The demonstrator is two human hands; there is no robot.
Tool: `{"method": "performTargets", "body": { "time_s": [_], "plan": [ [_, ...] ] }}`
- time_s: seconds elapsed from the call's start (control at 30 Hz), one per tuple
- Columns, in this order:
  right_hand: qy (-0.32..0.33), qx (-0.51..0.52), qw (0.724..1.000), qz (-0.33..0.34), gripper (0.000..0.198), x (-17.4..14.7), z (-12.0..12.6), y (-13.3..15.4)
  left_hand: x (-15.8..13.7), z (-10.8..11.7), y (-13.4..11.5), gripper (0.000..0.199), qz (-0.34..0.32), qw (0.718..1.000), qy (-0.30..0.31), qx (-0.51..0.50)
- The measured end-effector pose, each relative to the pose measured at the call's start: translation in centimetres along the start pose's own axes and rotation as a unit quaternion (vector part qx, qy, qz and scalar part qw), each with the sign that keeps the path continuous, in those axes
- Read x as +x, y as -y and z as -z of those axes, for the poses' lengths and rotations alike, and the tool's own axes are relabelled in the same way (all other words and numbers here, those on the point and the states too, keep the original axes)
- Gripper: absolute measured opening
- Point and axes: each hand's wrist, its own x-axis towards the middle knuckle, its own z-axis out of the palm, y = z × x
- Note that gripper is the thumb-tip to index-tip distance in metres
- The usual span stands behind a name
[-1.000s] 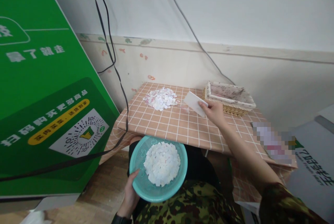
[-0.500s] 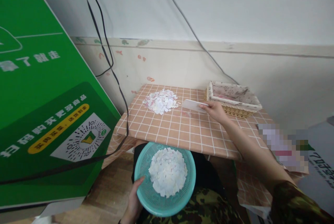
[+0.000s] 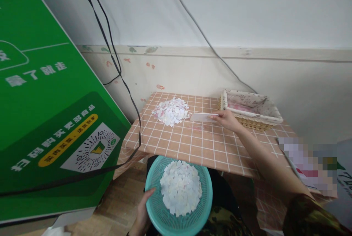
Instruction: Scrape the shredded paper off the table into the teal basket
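My left hand [image 3: 144, 206] grips the left rim of a round teal plastic colander [image 3: 208, 192], its thumb over the edge and its other fingers hidden underneath. Inside the colander lies a heap of small white paper scraps [image 3: 180, 188]. Out over the table, my right hand [image 3: 227, 119] pinches one end of a flat white card [image 3: 202, 117]. The card is stiff and stands tilted near the tabletop. Just left of its free end is a loose pile of white and pinkish paper scraps [image 3: 172, 111]. A faint pink smear or reflection shows on the cloth below the card.
A checked brown cloth covers the table [image 3: 181, 144]. At its back right stands a lined wicker basket [image 3: 255, 118] with something pink inside. A large green sign [image 3: 55, 100] leans on the left, with black cables [image 3: 121, 73] hanging before it. Blurred printed sheets [image 3: 305, 166] lie at right.
The card has tilted so that its face is seen more edge-on, and it sits slightly closer to the pile. The whole view has shifted a little. My left hand keeps hold of the colander.
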Motion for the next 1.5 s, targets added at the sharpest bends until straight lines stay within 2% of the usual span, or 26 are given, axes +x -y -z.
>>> {"method": "performTargets", "body": {
  "time_s": [0.23, 0.53, 0.73, 0.87, 0.97, 1.03, 1.1, 1.2, 1.3, 1.4, 1.5],
  "plan": [
    [-0.029, -0.007, 1.0, -0.008, 0.046, 0.8, -1.9, 0.0, 0.6, -1.3, -0.6, 0.022, 0.015, 0.999, 0.03, 0.006],
    [-0.045, -0.03, 0.998, -0.015, 0.044, 1.6, -1.8, -0.3, 0.3, -1.7, -1.0, 0.027, 0.024, 0.997, 0.054, 0.043],
    [0.048, 0.043, 0.998, 0.006, 0.036, 0.5, -1.1, 0.6, 0.1, -1.7, -1.0, 0.025, 0.017, 0.997, 0.06, 0.049],
    [0.155, 0.083, 0.984, 0.031, 0.031, 0.5, 0.5, 1.7, 0.3, -1.2, -0.4, 0.026, 0.011, 0.997, 0.059, 0.053],
    [0.186, 0.074, 0.979, 0.04, 0.032, 0.6, 1.9, 2.1, 0.3, -0.9, 0.1, 0.026, 0.013, 0.996, 0.068, 0.063],
    [0.162, 0.061, 0.984, 0.044, 0.033, 0.2, 2.0, 2.5, 0.5, -0.8, 0.2, 0.025, 0.0, 0.995, 0.067, 0.071],
    [0.105, 0.04, 0.993, 0.039, 0.033, -0.7, 1.1, 3.5, 0.7, -0.7, 0.3, 0.027, -0.011, 0.994, 0.077, 0.071],
    [-0.01, -0.001, 1.0, 0.014, 0.032, -3.0, -2.2, 5.8, 1.2, -0.6, 0.6, 0.029, -0.024, 0.993, 0.095, 0.065],
    [-0.054, -0.016, 0.998, -0.001, 0.032, -5.3, -5.8, 7.5, 1.5, -0.4, 1.2, 0.033, -0.026, 0.991, 0.122, 0.048],
    [-0.099, -0.053, 0.993, -0.031, 0.037, -6.2, -7.4, 7.3, 1.5, 0.1, 1.5, 0.037, -0.023, 0.991, 0.128, 0.028],
    [-0.145, -0.105, 0.982, -0.066, 0.042, -6.0, -7.2, 6.3, 1.5, 0.4, 1.5, 0.035, -0.016, 0.991, 0.133, 0.016]
  ]
}}
